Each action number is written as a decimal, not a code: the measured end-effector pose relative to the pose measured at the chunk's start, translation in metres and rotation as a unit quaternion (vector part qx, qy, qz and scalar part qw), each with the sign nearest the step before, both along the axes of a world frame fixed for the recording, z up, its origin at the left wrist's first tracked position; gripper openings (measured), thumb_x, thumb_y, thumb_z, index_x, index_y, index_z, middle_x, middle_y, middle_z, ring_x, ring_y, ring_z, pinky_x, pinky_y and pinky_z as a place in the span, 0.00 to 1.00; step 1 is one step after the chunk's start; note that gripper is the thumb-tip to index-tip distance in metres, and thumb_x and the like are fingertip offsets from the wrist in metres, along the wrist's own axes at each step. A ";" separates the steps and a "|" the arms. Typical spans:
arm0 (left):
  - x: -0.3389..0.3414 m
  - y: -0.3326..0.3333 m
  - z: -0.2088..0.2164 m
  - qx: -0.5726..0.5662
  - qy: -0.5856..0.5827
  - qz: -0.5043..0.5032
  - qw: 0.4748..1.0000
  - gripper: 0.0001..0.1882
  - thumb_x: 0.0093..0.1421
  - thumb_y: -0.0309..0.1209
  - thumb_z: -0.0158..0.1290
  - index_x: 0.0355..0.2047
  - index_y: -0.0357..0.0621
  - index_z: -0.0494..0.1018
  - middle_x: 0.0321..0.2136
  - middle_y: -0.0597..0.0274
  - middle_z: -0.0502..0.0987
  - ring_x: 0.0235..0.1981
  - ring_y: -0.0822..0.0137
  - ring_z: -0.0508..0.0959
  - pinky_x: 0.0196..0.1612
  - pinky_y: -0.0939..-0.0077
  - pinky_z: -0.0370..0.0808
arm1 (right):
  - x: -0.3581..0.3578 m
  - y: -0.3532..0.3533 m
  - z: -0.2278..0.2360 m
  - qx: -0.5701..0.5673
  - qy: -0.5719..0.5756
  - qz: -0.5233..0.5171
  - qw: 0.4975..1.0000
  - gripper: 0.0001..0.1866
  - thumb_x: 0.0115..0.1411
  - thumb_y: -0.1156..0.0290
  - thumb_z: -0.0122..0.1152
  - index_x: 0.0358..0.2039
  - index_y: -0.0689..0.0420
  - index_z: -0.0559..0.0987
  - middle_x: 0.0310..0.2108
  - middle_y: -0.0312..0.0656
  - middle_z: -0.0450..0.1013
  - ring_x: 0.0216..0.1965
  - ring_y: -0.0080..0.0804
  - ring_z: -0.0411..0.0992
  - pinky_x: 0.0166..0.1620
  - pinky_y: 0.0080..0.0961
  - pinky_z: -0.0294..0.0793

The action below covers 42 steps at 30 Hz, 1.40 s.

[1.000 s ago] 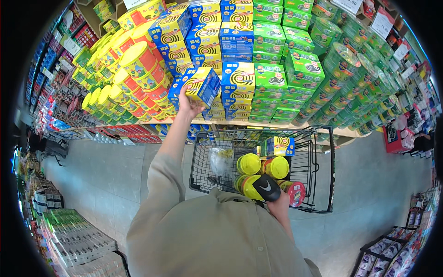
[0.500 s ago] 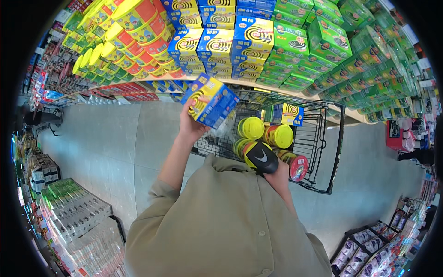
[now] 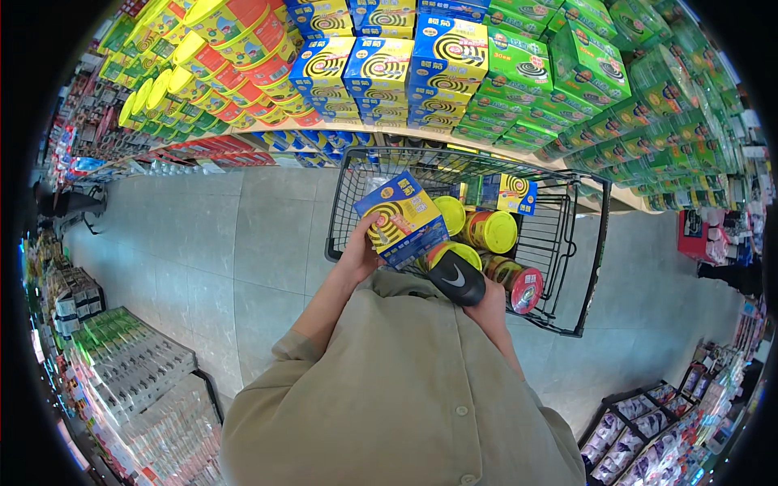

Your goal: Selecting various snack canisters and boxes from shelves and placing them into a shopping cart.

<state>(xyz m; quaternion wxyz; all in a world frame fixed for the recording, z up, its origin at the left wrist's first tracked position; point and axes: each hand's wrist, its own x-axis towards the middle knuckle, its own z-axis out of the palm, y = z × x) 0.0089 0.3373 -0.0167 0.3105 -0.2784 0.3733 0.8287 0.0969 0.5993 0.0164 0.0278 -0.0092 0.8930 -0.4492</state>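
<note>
By the torso, a black rounded object [image 3: 455,274] is met by the right hand [image 3: 487,303], whose hidden fingers cannot be judged. Over the cart [image 3: 597,251], a blue-and-yellow box [image 3: 403,220] is pinched by the left hand [image 3: 358,251]; its spiral-printed face is turned up, edges slanted, long axis unclear. Beyond, 1 similar box [image 3: 517,195] is carried.

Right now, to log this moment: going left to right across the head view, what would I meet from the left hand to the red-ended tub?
Left hand → held blue-and-yellow box → black object → right hand → red-ended tub.
</note>
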 end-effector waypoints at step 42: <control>-0.133 0.025 -0.218 -0.726 0.413 -0.454 0.310 0.55 0.42 0.35 0.67 0.67 0.49 0.45 0.50 0.52 0.63 0.50 0.48 0.65 0.56 0.43 0.61 | 0.033 -0.034 -0.024 -0.007 -0.199 -0.214 0.956 0.17 0.42 0.76 0.67 0.36 0.57 0.78 0.29 0.53 0.76 0.35 0.54 0.75 0.37 0.36 0.75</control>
